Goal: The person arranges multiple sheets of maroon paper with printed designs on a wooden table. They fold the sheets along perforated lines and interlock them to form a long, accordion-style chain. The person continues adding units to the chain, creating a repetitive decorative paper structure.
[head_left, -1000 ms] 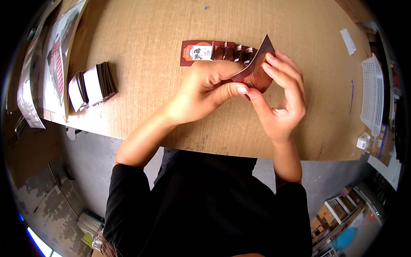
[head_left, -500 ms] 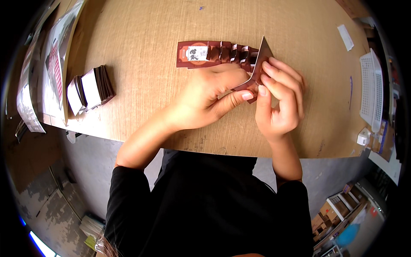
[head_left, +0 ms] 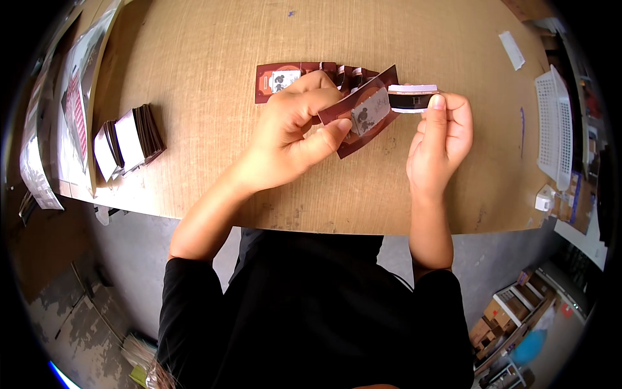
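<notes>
My left hand (head_left: 291, 133) is closed on a dark red printed card (head_left: 372, 120), thumb on its front, tilted above the table. A pale panel with a small dark figure shows on the card. At the card's right end, my right hand (head_left: 440, 142) pinches a short dark strip with pale edges (head_left: 413, 100) between thumb and fingers. Whether the strip is joined to the card or only meets it, I cannot tell. Behind my left hand lies an overlapping row of similar red cards (head_left: 262, 84), partly hidden by the hand and the held card.
A stack of dark-edged cards with white faces (head_left: 133, 139) stands at the table's left. Beyond it are clear plastic-wrapped sheets (head_left: 74, 110). Along the right edge sit a white perforated basket (head_left: 554, 129) and a white strip (head_left: 512, 50). The table (head_left: 311, 211) ends near my body.
The held card has turned so its printed face shows. My right hand has moved right from the card's face and now pinches the dark strip at its end.
</notes>
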{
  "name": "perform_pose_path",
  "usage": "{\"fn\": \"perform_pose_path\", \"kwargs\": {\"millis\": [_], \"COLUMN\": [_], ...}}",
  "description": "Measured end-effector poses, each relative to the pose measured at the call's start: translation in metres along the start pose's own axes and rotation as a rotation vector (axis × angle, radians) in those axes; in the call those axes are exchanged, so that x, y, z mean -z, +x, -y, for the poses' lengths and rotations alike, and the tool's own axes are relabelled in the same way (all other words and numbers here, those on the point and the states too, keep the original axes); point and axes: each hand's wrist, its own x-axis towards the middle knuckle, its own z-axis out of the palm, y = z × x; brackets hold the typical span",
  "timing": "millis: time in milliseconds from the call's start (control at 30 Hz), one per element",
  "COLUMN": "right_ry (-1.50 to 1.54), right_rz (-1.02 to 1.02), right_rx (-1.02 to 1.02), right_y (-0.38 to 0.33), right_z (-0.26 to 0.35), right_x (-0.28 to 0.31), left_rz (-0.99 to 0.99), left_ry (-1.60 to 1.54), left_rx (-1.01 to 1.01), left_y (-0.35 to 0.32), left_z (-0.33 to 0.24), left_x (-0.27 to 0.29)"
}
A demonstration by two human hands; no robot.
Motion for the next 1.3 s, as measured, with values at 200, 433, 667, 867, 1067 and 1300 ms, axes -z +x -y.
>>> {"fn": "perform_pose_path", "kwargs": {"millis": [200, 433, 667, 867, 1067, 1300], "right_ry": [0.051, 0.034, 0.019, 0.008, 0.004, 0.012], "right_rz": [0.114, 0.217, 0.224, 0.222, 0.229, 0.229], "right_rx": [0.036, 0.081, 0.057, 0.045, 0.030, 0.036], "right_y": [0.005, 0.006, 0.006, 0.005, 0.005, 0.006], "right_z": [0.001, -0.004, -0.005, -0.005, -0.006, -0.004], "right_x": [-0.003, 0.005, 0.003, 0.003, 0.004, 0.005], "left_rz": [0.059, 0.051, 0.164, 0.240, 0.298, 0.171], "left_ry": [-0.096, -0.242, 0.179, 0.206, 0.292, 0.556], "left_rx": [0.129, 0.320, 0.551, 0.626, 0.610, 0.712], "left_y": [-0.004, -0.021, -0.017, -0.007, 0.003, 0.010], "left_z": [-0.007, -0.010, 0.003, 0.021, 0.032, 0.028], "left_x": [0.020, 0.109, 0.133, 0.131, 0.126, 0.116]}}
